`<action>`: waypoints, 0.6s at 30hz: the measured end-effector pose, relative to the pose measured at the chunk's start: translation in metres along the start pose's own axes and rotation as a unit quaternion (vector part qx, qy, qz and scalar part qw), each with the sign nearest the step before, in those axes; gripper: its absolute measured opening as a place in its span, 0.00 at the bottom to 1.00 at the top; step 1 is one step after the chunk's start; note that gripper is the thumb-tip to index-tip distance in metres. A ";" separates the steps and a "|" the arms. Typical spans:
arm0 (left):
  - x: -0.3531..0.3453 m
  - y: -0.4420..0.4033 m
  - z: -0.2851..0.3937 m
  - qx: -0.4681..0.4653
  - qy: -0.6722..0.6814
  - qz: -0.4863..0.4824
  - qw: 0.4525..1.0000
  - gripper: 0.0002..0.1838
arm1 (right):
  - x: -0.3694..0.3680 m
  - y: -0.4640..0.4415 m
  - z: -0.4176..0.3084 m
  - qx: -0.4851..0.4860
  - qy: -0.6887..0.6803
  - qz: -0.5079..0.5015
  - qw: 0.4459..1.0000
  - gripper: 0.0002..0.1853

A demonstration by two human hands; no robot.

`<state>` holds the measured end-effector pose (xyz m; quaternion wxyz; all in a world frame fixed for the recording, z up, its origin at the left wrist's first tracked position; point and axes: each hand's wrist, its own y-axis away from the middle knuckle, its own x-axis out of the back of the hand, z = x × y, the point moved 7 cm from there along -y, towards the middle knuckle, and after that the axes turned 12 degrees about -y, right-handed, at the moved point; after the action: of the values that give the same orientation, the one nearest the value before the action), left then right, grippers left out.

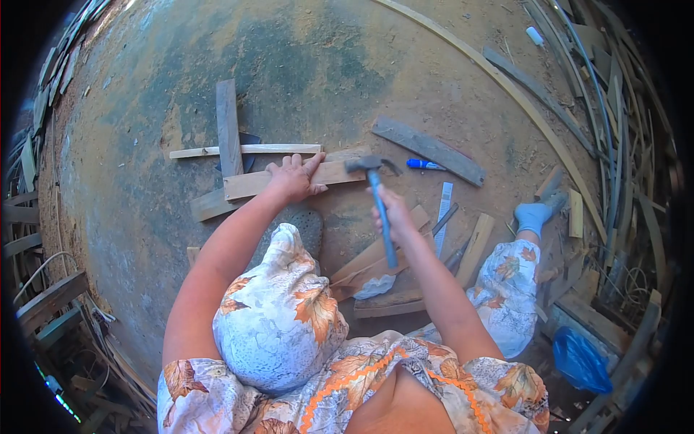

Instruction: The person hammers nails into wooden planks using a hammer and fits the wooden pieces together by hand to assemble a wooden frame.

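Observation:
My left hand (295, 178) lies with its fingers spread on a pale wooden board (249, 186), pressing on its top. My right hand (391, 213) is wrapped round the handle of a claw hammer (374, 168). The hammer's head is over the right end of that board; whether it touches is unclear. Beneath and beside the board lie a thin light strip (195, 152), a grey upright plank (228, 123) and another greyish board (210, 206). No nail can be made out.
To the right lie a grey plank (428, 148), a blue marker (425, 165) and a white ruler (444, 206). Wood offcuts (473, 249) are near my knees. A long curved strip (499, 76), stacked wood and a blue bag (580, 359) lie farther right.

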<state>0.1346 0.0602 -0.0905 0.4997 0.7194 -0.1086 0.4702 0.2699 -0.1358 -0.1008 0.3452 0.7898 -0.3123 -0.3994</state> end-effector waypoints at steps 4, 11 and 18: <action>0.001 0.002 -0.001 0.007 -0.005 -0.012 1.000 0.45 | -0.035 0.015 0.022 -0.017 0.010 -0.089 0.996 0.18; -0.001 0.002 -0.002 -0.001 0.023 0.018 1.000 0.44 | 0.003 0.087 -0.081 0.324 0.117 0.030 0.938 0.18; 0.002 0.005 -0.004 -0.008 0.028 0.058 0.998 0.44 | 0.018 0.087 -0.091 0.158 0.131 -0.032 0.978 0.24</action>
<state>0.1303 0.0614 -0.0855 0.4801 0.6942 -0.1401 0.5177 0.3366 -0.1721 0.0016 0.2412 0.8894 -0.2982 -0.2485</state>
